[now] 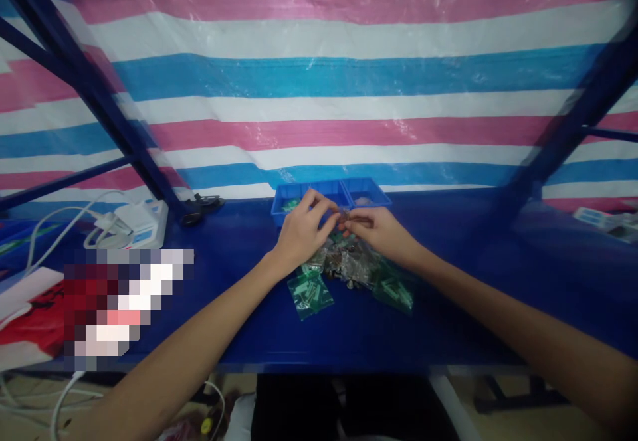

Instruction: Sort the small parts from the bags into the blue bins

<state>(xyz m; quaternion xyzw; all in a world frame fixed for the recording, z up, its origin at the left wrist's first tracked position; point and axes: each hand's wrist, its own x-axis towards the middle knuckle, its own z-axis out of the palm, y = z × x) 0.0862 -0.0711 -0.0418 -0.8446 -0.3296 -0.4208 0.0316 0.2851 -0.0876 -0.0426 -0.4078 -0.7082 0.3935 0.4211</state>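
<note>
My left hand point(305, 227) and my right hand point(381, 234) meet over the middle of the table, fingertips pinched close together. Between them is something small; orange-red bits point(345, 227) show just there, but I cannot make out the object itself. Beneath the hands lies a pile of small clear plastic bags point(355, 263) and loose metal-looking parts. A green-tinted zip bag point(310, 293) with pale slim pieces lies in front of the pile, and another green-tinted bag point(393, 291) lies at its right. Just behind my hands stands a blue divided tray point(366, 188), partly hidden by my left hand.
A blue table point(448, 335) spans the view, with blue frame posts point(100, 115) at the sides and a striped plastic sheet point(339, 76) behind. At left are a white power strip point(149, 225) with cables, black items point(199, 208) and a red-and-white packet point(34, 315).
</note>
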